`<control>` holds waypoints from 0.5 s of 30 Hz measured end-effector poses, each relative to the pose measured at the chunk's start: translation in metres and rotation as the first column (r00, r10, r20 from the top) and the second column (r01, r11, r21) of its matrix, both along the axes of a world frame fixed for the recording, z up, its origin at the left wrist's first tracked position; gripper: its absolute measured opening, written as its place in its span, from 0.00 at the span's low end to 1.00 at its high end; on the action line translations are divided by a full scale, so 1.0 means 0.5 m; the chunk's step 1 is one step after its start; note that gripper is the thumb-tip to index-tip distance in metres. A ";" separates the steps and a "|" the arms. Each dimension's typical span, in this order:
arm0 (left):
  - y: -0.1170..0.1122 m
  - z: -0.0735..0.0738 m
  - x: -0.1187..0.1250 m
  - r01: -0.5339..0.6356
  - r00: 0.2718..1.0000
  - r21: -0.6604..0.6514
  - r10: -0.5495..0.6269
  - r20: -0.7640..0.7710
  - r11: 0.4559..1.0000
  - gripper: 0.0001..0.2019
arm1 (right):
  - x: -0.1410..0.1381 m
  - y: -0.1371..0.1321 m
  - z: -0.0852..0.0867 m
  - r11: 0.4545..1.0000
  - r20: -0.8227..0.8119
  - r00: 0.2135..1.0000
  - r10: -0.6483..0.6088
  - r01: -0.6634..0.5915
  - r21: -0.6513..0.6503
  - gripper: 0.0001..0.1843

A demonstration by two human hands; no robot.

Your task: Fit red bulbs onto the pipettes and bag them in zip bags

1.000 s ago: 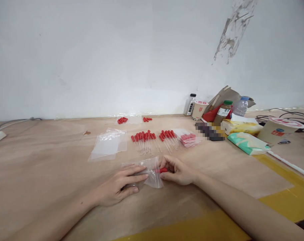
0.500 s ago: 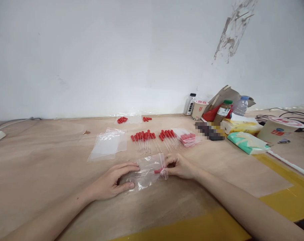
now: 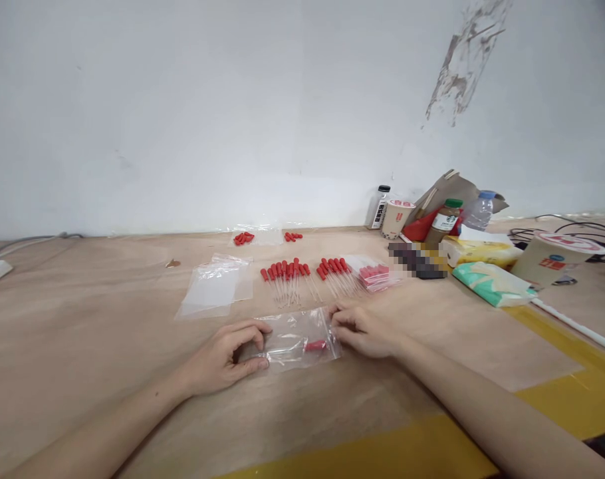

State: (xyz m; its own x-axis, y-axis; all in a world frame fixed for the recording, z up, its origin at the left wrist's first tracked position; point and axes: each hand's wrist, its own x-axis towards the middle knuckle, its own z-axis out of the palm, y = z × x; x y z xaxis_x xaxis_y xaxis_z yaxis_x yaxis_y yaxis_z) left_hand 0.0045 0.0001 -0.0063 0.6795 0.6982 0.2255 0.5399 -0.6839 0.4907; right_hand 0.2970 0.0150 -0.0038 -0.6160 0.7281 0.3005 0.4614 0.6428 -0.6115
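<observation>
A clear zip bag [image 3: 287,327] lies flat on the table in front of me. Inside it is a dropper with a red rubber bulb [image 3: 315,346] at the right end and a thin clear stem pointing left. My left hand [image 3: 233,356] rests at the bag's left end, its thumb and curled fingers apart and touching the plastic. At the zip end on the right, my right hand [image 3: 365,329] has its fingers bent closed on the bag's edge. Beyond the bag lie several red-bulbed droppers [image 3: 287,273] and a second group of droppers [image 3: 336,269].
Flat bags [image 3: 210,289] are stacked at left. Filled bags [image 3: 375,274] lie right of the droppers. Loose red bulbs [image 3: 243,238] sit near the wall. Cups, bottles and a tissue pack [image 3: 494,283] stand on the right, with yellow tape [image 3: 572,392] along the table edge.
The red bulb now lies fully inside the bag, and the bag's mouth has flattened. My right hand has shifted its fingers along the zip edge. My left-hand fingers have curled more.
</observation>
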 end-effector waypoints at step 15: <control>0.003 -0.004 -0.009 0.051 0.999 -0.008 -0.051 -0.003 0.999 0.12 | -0.109 0.183 0.015 0.750 0.152 0.744 -0.651 0.661 -0.017 0.15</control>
State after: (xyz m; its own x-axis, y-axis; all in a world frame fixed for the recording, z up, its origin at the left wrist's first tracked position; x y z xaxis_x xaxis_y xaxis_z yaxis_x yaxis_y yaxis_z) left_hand 0.0002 0.0017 -0.0084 0.7153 0.6640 0.2181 0.5058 -0.7071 0.4941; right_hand 0.2424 0.1067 0.0038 -0.0079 0.9816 0.1907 0.8307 0.1126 -0.5452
